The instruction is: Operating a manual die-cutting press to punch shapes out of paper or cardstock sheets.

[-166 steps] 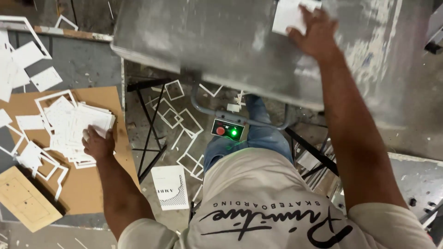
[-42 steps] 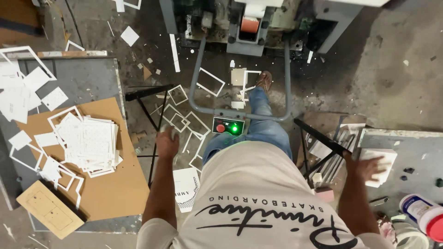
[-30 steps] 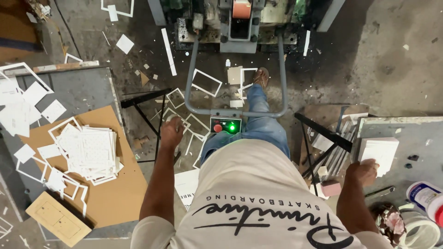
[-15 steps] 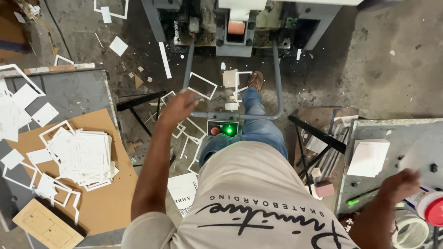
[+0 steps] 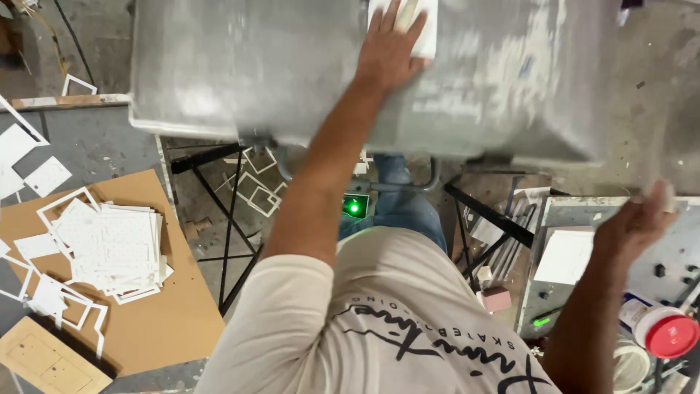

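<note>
Your left hand (image 5: 390,47) lies flat, fingers spread, on white card (image 5: 421,28) at far edge of grey metal plate (image 5: 240,66); open grip, pressing, not clasping. Your right hand (image 5: 633,228) hangs blurred over right desk (image 5: 565,208), just beside white sheet (image 5: 565,255); whether that grip is wide or narrow, cannot tell. Red-lidded can (image 5: 662,328) near right wrist. Stack of white cards (image 5: 117,248) rests on brown board (image 5: 164,321) at left. Green lamp (image 5: 355,207) glows below plate.
</note>
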